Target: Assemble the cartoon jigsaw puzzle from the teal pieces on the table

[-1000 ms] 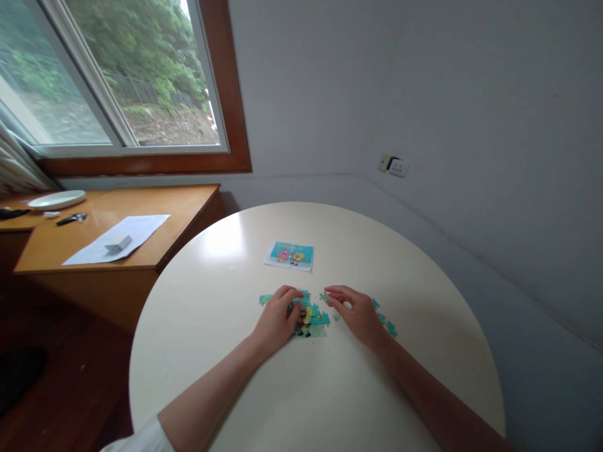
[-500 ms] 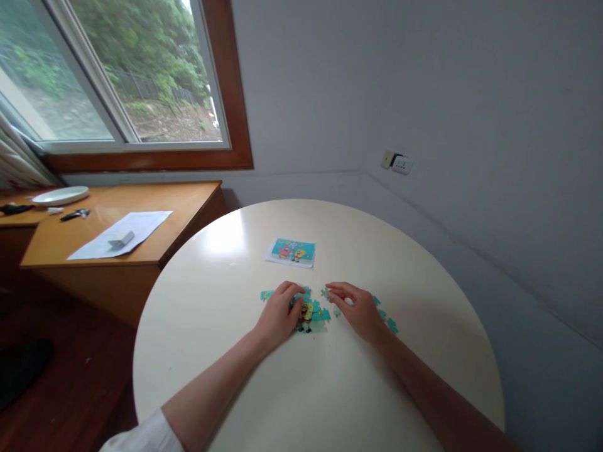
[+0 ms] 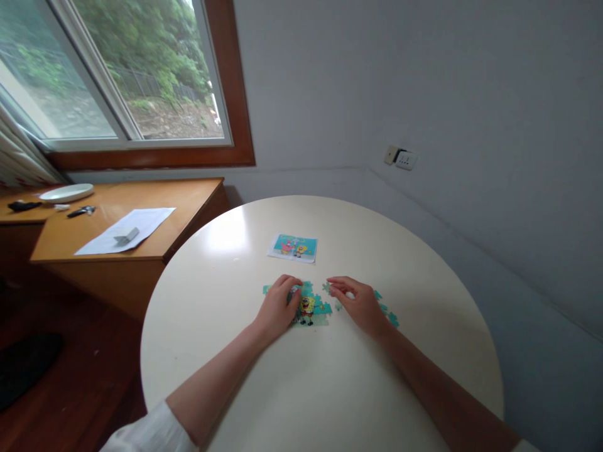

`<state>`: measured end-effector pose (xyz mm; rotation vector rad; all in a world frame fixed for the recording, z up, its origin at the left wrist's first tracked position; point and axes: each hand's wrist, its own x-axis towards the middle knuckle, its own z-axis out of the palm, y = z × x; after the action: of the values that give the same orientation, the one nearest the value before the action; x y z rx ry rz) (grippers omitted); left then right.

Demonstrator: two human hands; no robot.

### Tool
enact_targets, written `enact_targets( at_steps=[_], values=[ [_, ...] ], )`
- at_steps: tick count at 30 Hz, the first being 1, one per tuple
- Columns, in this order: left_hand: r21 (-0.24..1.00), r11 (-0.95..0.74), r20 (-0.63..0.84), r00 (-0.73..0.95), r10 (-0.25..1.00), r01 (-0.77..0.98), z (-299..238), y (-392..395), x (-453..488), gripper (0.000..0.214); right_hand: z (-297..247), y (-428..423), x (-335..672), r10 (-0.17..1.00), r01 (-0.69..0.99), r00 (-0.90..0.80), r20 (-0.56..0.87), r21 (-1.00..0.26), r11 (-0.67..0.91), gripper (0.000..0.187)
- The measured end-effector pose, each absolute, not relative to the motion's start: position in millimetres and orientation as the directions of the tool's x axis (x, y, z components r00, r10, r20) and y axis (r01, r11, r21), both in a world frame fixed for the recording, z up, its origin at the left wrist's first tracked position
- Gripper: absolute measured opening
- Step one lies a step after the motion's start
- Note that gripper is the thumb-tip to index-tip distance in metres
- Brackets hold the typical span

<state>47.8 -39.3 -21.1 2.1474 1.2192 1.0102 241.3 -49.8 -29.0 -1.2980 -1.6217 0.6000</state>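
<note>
A partly assembled jigsaw puzzle [image 3: 308, 306] lies on the round table, showing a yellow cartoon figure on turquoise. Over its left part rests my left hand [image 3: 277, 306], fingers bent and thumb apart, covering some of the picture. To the right, my right hand [image 3: 360, 306] has thumb and forefinger close together at a small pale green puzzle piece [image 3: 326, 287], which pokes out at the fingertips. Another pale piece [image 3: 338, 306] lies beneath this hand. Several loose turquoise pieces [image 3: 392, 319] are beyond its right side, partly hidden by it.
A picture card [image 3: 296, 248] with the cartoon scene lies behind the puzzle on the white round table [image 3: 301, 389]. At the left, a wooden desk [image 3: 198, 201] bears a paper sheet [image 3: 151, 221], a small grey block [image 3: 126, 236] and a white plate [image 3: 68, 192]. Walls stand behind and right.
The whole view has shifted slightly, with the table appearing a little higher. Both hands keep nearly the same place over the puzzle and pieces.
</note>
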Motion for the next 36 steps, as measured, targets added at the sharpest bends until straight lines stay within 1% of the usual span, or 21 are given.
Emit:
enact_targets(
  at_steps=[14,18,22,27,32,36],
  values=[
    [0.694,-0.501,0.38,0.328,0.865,0.517,-23,-38,48,0.018,-34,-47,242,0.93,0.441,0.017,0.368,-0.837,0.324,0.02],
    [0.694,-0.515,0.382,0.349,0.856,0.504,-22,-39,50,0.017,-32,-48,239,0.934,0.42,0.007,0.357,-0.849,0.321,0.02],
    [0.7,-0.516,0.36,0.381,0.852,0.493,-19,-41,53,0.018,-29,-51,234,0.947,0.361,-0.032,0.319,-0.88,0.308,0.017],
    [0.697,-0.53,0.339,0.428,0.837,0.483,-16,-44,55,0.024,-28,-54,230,0.956,0.324,-0.065,0.286,-0.9,0.292,0.013],
    [0.684,-0.574,0.362,0.473,0.803,0.451,-20,-45,55,0.027,-31,-53,228,0.951,0.319,-0.1,0.291,-0.896,0.308,0.012],
    [0.687,-0.571,0.361,0.47,0.805,0.449,-21,-46,55,0.028,-31,-54,226,0.948,0.297,-0.129,0.29,-0.901,0.316,0.013]
  ],
)
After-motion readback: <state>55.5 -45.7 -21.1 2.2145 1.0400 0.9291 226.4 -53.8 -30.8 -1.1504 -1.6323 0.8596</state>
